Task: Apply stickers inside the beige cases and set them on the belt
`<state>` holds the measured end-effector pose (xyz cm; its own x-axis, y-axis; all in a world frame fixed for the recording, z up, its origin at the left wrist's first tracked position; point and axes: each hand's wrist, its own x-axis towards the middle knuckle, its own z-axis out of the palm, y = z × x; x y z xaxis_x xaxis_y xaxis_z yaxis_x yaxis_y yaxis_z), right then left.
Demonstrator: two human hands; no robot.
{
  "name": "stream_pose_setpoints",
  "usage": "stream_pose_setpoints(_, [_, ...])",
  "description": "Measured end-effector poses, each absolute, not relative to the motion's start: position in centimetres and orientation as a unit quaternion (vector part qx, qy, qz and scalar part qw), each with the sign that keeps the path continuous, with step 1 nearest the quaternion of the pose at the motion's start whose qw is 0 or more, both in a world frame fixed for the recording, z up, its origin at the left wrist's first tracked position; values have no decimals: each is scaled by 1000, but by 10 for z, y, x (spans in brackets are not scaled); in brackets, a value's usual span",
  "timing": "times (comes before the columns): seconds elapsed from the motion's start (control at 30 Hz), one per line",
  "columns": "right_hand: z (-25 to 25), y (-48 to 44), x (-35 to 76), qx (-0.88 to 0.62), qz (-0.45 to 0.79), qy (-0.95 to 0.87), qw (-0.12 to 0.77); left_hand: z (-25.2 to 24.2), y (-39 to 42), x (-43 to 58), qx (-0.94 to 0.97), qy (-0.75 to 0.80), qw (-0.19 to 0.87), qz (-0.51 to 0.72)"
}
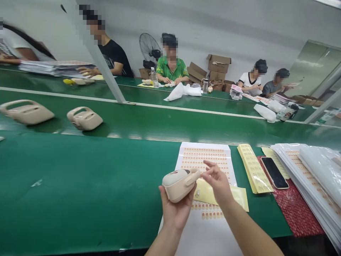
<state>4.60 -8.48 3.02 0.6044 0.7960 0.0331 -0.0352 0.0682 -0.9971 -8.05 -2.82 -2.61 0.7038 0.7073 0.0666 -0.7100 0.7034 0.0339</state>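
Note:
My left hand point(176, 211) cradles a beige device with a carry handle point(177, 190) from below. Its rounded pale face is turned up and carries small dark and red marks. Close to the handle's right end is my right hand point(217, 179), thumb and index finger drawn together and the other fingers more extended. Anything small in that pinch is hidden. Under both hands lies a white sheet of small orange stickers point(206, 153). A yellow backing strip point(238, 199) rests across that sheet, partly behind my right wrist.
To the right are yellow sticker strips point(253, 169), a phone point(274, 172), red bubble wrap point(298, 209) and stacked sheets point(295, 170). Two similar beige devices point(85, 119) stand at the far left. Several co-workers sit across the bench, beyond a slanted metal post point(103, 60).

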Motion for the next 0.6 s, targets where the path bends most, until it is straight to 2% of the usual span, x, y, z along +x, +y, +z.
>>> stream_pose_setpoints(0.37, [27,-82,12,-597,285,-261,703,-19,-33,-69,11,-51,936,347])
stream_pose_setpoints(0.6, [26,-83,15,-604,284,-275,692,-13,-36,-69,5,-17,935,353])
